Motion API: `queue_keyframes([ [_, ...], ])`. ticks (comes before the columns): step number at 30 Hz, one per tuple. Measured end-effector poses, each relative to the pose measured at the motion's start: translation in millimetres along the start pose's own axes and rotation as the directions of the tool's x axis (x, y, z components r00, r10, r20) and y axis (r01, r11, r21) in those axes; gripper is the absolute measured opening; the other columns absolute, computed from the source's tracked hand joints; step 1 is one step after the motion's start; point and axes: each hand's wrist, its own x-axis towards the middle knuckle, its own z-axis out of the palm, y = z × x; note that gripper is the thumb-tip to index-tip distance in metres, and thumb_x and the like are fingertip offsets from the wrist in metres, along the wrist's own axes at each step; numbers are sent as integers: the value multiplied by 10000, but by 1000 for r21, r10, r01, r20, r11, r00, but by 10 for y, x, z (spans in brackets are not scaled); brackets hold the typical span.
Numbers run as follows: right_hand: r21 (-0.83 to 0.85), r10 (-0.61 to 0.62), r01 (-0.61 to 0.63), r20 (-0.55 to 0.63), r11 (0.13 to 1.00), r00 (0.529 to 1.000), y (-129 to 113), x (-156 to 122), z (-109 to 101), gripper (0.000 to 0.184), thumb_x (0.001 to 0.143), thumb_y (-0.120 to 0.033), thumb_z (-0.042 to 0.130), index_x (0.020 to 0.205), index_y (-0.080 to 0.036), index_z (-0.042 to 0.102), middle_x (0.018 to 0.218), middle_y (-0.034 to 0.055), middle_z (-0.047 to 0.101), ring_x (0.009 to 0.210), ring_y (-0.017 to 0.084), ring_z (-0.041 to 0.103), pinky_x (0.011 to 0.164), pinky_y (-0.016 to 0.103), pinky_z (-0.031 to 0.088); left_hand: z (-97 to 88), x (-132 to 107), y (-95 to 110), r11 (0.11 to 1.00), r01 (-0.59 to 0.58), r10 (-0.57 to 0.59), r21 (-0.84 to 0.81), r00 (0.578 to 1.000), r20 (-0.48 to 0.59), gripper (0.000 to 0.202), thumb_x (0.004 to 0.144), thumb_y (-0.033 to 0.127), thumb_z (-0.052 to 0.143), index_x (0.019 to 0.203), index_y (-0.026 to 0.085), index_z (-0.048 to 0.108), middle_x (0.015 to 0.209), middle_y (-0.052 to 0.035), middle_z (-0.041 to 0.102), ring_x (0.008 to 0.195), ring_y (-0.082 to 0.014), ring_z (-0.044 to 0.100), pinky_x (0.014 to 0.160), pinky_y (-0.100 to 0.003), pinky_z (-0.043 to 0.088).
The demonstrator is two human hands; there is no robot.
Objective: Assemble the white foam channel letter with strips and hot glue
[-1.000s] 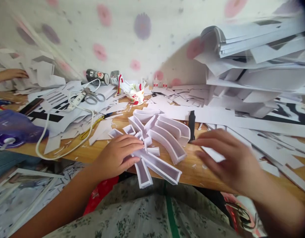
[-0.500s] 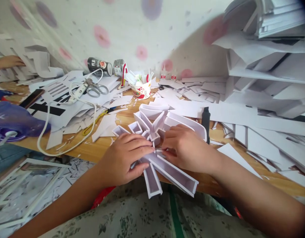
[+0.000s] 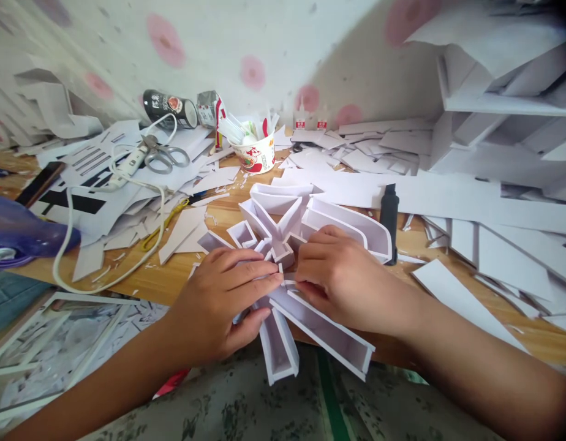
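Note:
A hollow white foam-board character (image 3: pixel 326 327), with thin upright walls and several branching arms, lies at the table's front edge. Two of its arms jut out past the edge. Spread over its left side, my left hand (image 3: pixel 228 294) grips it, fingertips near the centre and thumb on the lower side. My right hand (image 3: pixel 338 275) is closed at the centre right, its fingers curled down and pinching at the walls. The fingertips of that hand are partly hidden, so any small piece between them cannot be made out.
A black tube-like tool (image 3: pixel 389 220) stands right of the character. Behind are a paper cup (image 3: pixel 253 154) of sticks and two small bottles (image 3: pixel 300 116). Scissors (image 3: pixel 161 156) and a white cord (image 3: pixel 65 245) lie left. Board offcuts (image 3: pixel 508 257) cover the right; stacked white shapes (image 3: pixel 503 135) rise behind.
The view has tilted down and shifted slightly, and another person's hand at the far left has left it. Both my hands keep nearly the same hold on the character.

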Motion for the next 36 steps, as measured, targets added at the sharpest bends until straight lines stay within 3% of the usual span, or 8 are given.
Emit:
queue_keyframes([
  [13,15,-4,4,-23,1000,1000,9,26,19,187,836,-149,557,651,-163,576,716,23,592,715,158,513,752,320,333,-13,32,2,999,-31,31,38,1000,-6,294,844,193,545,1128,200,622,1114,-52,674,1083,-253,539,897,-411,418],
  [36,5,-32,32,-53,999,998,16,28,43,152,810,-145,560,663,-168,588,714,28,604,732,171,530,778,325,340,-27,32,4,997,-54,54,50,999,-3,284,849,185,547,1125,190,616,1119,-62,674,1089,-247,552,908,-399,407],
])
